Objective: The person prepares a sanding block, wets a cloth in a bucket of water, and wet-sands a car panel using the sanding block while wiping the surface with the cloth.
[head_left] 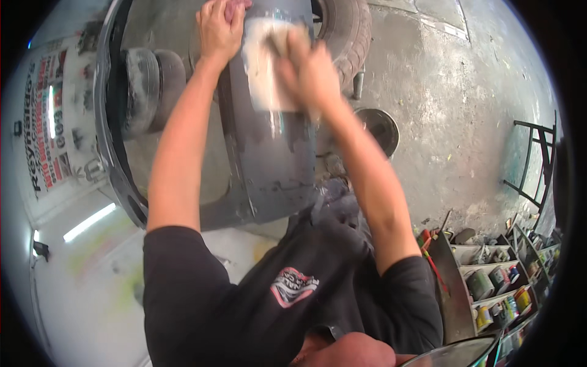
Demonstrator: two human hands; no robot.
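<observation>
Top centre of the frame: your left hand [219, 27] curls closed over the upper edge of the grey body panel [269, 153], apparently bracing it. Your right hand [309, 73], motion-blurred, presses a pale sanding sheet [260, 67] flat on the panel's whitish filler patch; its grip cannot be told. A tyre [351, 30] stands just beyond, upper centre-right.

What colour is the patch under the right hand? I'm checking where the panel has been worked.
Off-white, on the grey panel; patch shows best in the head view.
</observation>
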